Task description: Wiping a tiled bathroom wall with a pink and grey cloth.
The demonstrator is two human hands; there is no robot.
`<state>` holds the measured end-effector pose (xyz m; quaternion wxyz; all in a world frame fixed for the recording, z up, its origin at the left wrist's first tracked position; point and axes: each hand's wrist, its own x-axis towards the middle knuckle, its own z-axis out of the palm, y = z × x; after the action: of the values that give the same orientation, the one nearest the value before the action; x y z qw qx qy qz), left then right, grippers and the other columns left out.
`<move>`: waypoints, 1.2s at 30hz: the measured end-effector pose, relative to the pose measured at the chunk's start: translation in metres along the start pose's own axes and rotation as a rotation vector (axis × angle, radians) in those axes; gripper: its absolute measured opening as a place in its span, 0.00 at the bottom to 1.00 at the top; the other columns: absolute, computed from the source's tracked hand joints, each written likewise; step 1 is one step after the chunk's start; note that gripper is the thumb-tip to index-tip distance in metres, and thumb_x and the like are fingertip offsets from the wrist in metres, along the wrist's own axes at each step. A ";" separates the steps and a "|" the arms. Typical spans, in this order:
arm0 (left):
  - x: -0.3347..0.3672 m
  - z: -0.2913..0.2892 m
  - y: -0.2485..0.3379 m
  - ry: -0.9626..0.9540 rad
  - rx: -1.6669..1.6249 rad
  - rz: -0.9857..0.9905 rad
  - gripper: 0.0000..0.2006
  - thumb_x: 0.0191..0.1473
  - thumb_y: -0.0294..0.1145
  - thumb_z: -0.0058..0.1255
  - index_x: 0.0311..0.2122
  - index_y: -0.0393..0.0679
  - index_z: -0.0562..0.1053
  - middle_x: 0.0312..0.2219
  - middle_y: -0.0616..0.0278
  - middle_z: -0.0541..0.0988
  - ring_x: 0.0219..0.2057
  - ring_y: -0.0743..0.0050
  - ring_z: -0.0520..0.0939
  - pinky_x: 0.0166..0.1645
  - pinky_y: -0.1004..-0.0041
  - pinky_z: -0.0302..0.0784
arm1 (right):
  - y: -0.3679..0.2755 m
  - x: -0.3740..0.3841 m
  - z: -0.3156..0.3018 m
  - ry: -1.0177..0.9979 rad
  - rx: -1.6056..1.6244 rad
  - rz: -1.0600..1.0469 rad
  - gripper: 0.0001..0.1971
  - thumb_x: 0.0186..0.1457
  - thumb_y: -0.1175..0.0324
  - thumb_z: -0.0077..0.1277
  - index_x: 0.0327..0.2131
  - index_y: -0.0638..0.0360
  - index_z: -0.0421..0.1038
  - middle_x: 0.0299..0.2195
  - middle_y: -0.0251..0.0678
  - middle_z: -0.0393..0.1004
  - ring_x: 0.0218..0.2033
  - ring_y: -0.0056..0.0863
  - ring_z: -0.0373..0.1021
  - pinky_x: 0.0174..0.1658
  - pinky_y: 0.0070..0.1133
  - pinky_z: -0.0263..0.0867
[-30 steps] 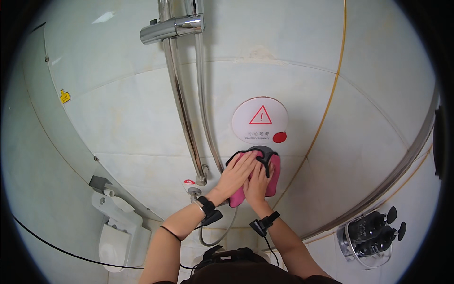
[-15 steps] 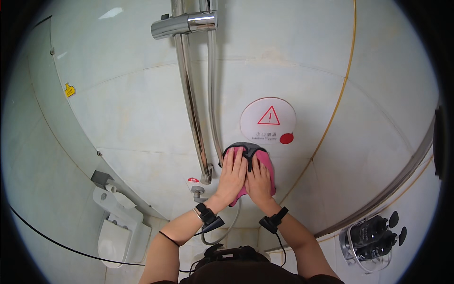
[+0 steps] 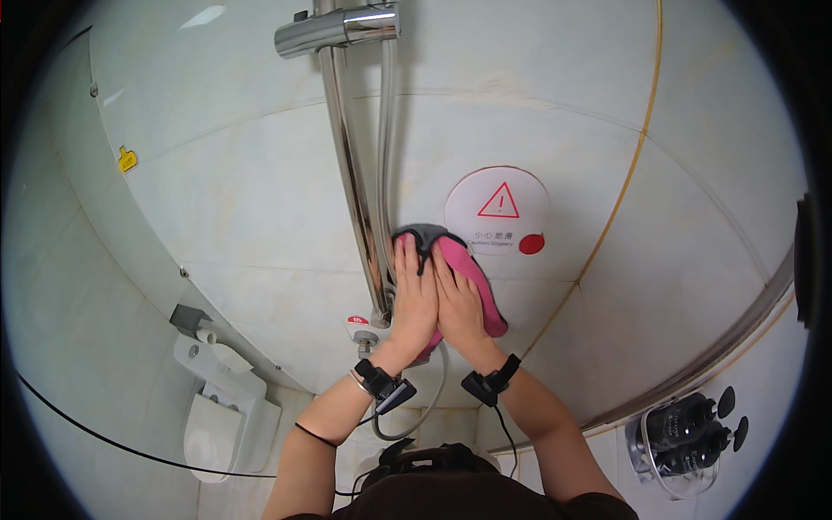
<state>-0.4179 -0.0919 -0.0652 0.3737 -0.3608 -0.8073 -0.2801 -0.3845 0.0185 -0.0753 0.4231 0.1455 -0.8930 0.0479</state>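
A pink cleaning cloth (image 3: 477, 290) with a dark grey edge and underside is pressed against the tiled wall. My left hand (image 3: 414, 295) lies flat on the cloth's left part, fingers stretched upward. Beside it, touching along the inner edge, my right hand (image 3: 458, 303) rests flat on the cloth too, its fingers straight. Both hands push on the cloth rather than grip it. Its left edge meets the shower hose (image 3: 385, 165) and is close to the chrome shower rail (image 3: 348, 165). Above right of the cloth sits a round white warning sign (image 3: 497, 198).
A chrome bracket (image 3: 338, 30) crosses the rail overhead. Below the rail are a valve (image 3: 365, 340) and a looping hose. At lower left stands a white toilet (image 3: 212, 433) behind a glass panel. Black pump bottles (image 3: 685, 422) sit in a rack at lower right.
Both hands have slid the cloth up and left along the wall, closer to the rail and hose. The view has shifted slightly.
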 end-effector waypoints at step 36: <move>-0.035 0.057 0.015 -0.311 0.109 0.429 0.32 0.51 0.32 0.46 0.64 0.48 0.58 0.65 0.54 0.56 0.66 0.54 0.55 0.67 0.45 0.46 | 0.028 -0.080 -0.001 0.325 0.085 0.654 0.34 0.55 0.69 0.50 0.65 0.60 0.51 0.64 0.63 0.40 0.65 0.63 0.40 0.65 0.51 0.39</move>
<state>-0.4127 -0.0552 -0.1224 0.3148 -0.5417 -0.7740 -0.0915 -0.3445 0.0632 -0.1357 0.5154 -0.1397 -0.8106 0.2402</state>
